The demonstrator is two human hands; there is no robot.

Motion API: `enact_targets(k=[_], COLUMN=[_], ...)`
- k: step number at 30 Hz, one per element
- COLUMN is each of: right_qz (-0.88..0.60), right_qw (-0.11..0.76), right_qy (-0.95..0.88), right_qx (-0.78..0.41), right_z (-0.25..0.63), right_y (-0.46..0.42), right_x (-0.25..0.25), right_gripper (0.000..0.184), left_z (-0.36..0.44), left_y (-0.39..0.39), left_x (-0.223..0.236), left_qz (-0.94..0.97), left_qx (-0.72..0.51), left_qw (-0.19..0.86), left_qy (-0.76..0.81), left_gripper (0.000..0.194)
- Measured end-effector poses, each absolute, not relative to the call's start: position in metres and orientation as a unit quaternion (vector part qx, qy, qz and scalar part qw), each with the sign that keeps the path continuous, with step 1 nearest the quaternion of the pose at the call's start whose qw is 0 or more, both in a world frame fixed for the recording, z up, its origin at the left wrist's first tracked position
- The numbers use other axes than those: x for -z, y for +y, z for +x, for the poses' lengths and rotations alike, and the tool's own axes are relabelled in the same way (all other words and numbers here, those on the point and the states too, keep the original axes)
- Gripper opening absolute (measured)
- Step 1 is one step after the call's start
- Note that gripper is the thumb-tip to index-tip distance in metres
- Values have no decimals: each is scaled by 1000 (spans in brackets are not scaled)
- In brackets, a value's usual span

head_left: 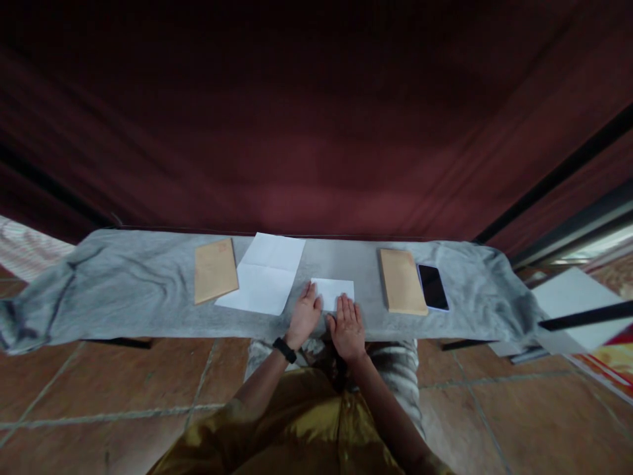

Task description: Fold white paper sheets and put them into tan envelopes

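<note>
A small folded sheet of white paper lies flat on the grey cloth in front of me. My left hand rests at its left edge, fingers stretched out and touching the paper. My right hand lies flat with fingers extended over the paper's lower right part, pressing on it. Neither hand is closed around anything. Left of my hands is a larger white sheet with a crease across it, its left side close against a brown envelope.
A grey cloth covers the narrow table. To the right lies a stack of brown envelopes, with a dark-screened phone beside it. A dark red curtain hangs behind the table's far edge. White boards stand at the far right.
</note>
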State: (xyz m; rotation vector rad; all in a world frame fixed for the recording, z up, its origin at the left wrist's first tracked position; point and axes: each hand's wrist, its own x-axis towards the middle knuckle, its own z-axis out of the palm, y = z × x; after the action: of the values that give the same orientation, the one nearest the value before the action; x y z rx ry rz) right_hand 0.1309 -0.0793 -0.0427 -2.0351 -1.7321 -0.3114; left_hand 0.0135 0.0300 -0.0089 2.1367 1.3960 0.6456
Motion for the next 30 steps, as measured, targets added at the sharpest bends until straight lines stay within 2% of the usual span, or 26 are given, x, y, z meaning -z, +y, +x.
enact_targets(k=[3, 8, 15, 17, 20, 22, 24, 27, 30], right_qz=[-742, -745, -749, -750, -737, -702, -647, -601, -615], right_qw=[222, 225, 259, 302, 442, 547, 615, 643, 638], right_qy=[-626, -623, -607, -589, -500, -407, -333, -295, -285], right_qx=[96, 80, 49, 9, -105, -209, -302, -372, -364], right_z=[130, 130, 133, 137, 142, 143, 141, 139, 145], right_y=[-80, -81, -75, -69, -58, -52, -49, -53, -60], right_x=[40, 36, 17, 4, -16, -25, -28, -24, -10], right_gripper=[62, 61, 52, 48, 46, 52, 58, 63, 60], left_z=[15, 20, 27, 30, 32, 32, 31, 30, 28], left_y=[41, 45, 23, 18, 14, 12, 8, 4, 7], left_x=[2, -2, -24, -36, -46, -45, -36, -17, 0], left_qz=[730, 557, 522, 521, 520, 508, 478, 438, 470], left_qx=[-271, -356, -373, -380, -388, -383, -364, -339, -353], left_qw=[323, 509, 567, 595, 624, 625, 634, 673, 654], left_qy=[538, 551, 516, 480, 436, 453, 487, 491, 476], left_gripper=[45, 37, 34, 41, 54, 56, 54, 61, 72])
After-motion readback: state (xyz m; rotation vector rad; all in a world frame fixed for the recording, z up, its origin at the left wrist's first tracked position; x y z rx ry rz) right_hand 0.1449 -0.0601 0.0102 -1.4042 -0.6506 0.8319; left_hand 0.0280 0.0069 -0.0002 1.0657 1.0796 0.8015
